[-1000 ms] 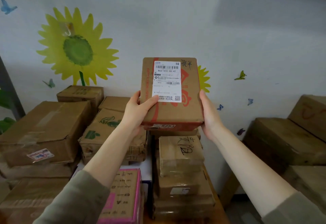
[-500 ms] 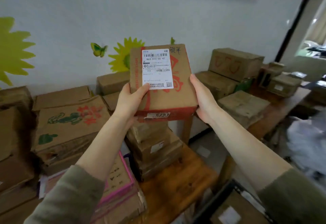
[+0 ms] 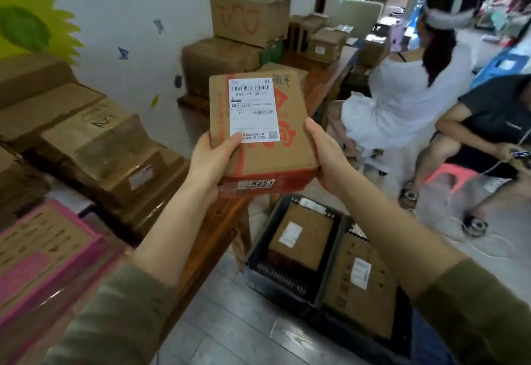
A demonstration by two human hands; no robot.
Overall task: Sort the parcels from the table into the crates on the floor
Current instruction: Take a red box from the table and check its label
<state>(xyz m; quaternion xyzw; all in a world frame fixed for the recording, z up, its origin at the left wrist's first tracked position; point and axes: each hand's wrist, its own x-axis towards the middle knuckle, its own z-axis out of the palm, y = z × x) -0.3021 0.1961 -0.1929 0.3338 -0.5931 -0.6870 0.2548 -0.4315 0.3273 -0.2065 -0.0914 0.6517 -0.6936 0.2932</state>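
Note:
I hold a brown cardboard parcel (image 3: 287,123) with red print and a white shipping label up in front of me, above the table's corner. My left hand (image 3: 209,160) grips its lower left edge, thumb on the label. My right hand (image 3: 327,155) grips its lower right edge. Below on the floor stand two dark crates: the left crate (image 3: 258,261) holds a brown parcel (image 3: 301,235), the right crate (image 3: 373,339) holds a larger flat parcel (image 3: 359,284).
Stacked cardboard boxes (image 3: 94,146) and a pink-edged box (image 3: 43,252) cover the wooden table (image 3: 209,235) at left. More boxes (image 3: 247,17) sit on a second table by the wall. Two people (image 3: 402,100) sit at right, near a pink stool (image 3: 451,175).
My view has swung right and downward, away from the sunflower wall. The parcel stays in both hands and now hangs over the table corner, with the floor crates and seated people in sight.

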